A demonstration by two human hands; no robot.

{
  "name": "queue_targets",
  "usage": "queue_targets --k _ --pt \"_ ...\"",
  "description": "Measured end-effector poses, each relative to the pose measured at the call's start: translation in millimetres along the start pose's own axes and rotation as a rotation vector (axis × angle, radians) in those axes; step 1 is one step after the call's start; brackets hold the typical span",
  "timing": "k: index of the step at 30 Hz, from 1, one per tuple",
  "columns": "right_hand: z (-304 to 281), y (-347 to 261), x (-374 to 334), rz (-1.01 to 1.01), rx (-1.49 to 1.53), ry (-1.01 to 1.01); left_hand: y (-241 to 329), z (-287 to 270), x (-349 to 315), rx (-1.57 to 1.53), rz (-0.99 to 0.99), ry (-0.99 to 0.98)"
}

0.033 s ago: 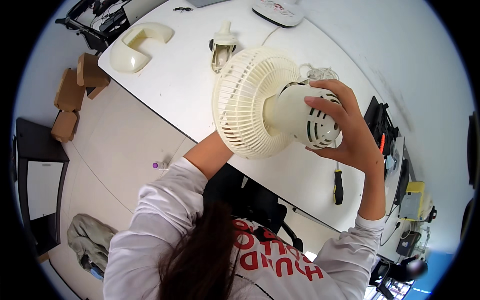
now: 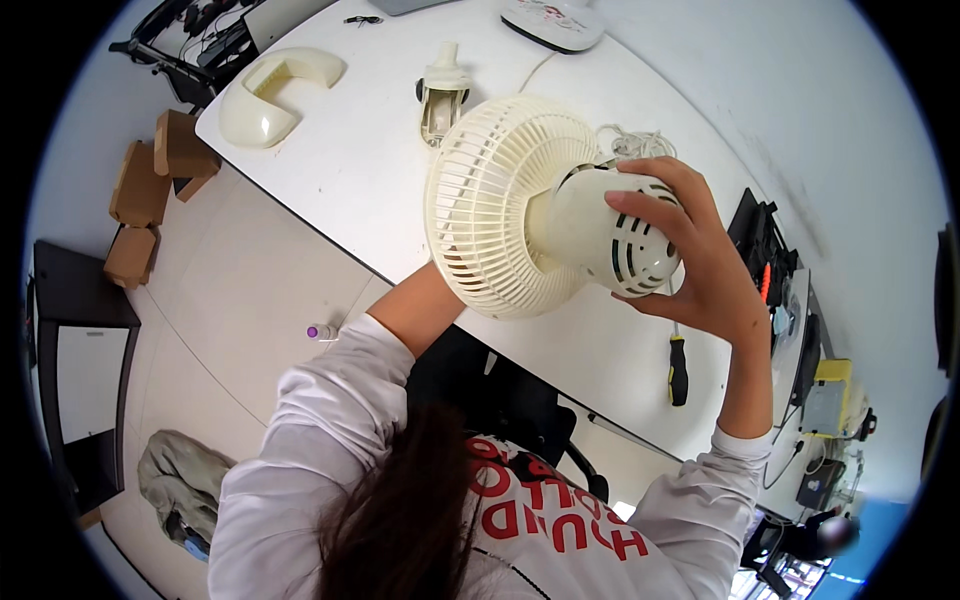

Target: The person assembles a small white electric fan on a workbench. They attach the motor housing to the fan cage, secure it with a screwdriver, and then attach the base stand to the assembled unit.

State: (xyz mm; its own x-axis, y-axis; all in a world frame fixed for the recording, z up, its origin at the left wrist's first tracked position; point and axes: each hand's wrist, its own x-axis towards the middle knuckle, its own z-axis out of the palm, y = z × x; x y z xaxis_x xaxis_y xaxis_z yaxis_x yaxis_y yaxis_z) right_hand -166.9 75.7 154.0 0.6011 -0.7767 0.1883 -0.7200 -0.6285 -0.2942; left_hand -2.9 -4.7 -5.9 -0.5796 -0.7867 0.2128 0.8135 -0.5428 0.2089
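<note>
- The fingers (image 2: pixel 655 205) of the right hand (image 2: pixel 700 260) wrap around the rounded, slotted motor housing (image 2: pixel 610 235) of a cream desk fan (image 2: pixel 520 210), holding it in the air above the white surface (image 2: pixel 340 170).
- The left hand is hidden behind the fan's round grille (image 2: pixel 480 200); only the left forearm (image 2: pixel 420 305) shows, rising from a pushed-up white sleeve to the lower rim of the grille, so whether those fingers grip or lie flat cannot be told.
- The fan is tilted on its side, the grille facing the person's left and the housing toward the right.
- A coil of white cord (image 2: pixel 635 143) shows just behind the housing, near the top of the right hand.
- On the surface beyond the fan lies a cream fan neck piece (image 2: pixel 442 95), and farther left a curved cream base shell (image 2: pixel 275 90).
- A screwdriver (image 2: pixel 678 365) with a black and yellow handle lies on the surface below the right wrist, near the front edge.
- A white oval part (image 2: pixel 555 20) sits at the far end of the surface.
- On the floor to the left lie cardboard boxes (image 2: pixel 150 190), a small purple-capped bottle (image 2: pixel 322 331) and a grey bundle of cloth (image 2: pixel 180 485).
</note>
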Motion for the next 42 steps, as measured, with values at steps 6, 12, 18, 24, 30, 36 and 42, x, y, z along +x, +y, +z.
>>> queue_targets --k 6,12,18,24,30,36,42 --pt "-4 11 -15 0.076 0.18 0.006 -10 3 8 0.031 -0.05 -0.089" --pt "0 34 -47 0.011 0.253 0.082 1 -5 19 0.599 -0.138 -0.167" --pt "10 45 -48 0.05 0.267 0.077 27 -18 31 2.489 -0.058 -0.411" --pt "14 46 -37 0.007 0.21 0.052 44 -52 21 2.676 0.166 -0.442" --pt "19 44 -33 0.031 0.178 0.055 54 -45 9 2.741 0.246 -0.347" --pt "24 44 -27 0.017 0.12 0.032 59 -44 -5 2.826 0.295 -0.179" --pt "22 37 -22 0.089 0.068 0.002 58 -7 -35 2.45 0.34 0.111"
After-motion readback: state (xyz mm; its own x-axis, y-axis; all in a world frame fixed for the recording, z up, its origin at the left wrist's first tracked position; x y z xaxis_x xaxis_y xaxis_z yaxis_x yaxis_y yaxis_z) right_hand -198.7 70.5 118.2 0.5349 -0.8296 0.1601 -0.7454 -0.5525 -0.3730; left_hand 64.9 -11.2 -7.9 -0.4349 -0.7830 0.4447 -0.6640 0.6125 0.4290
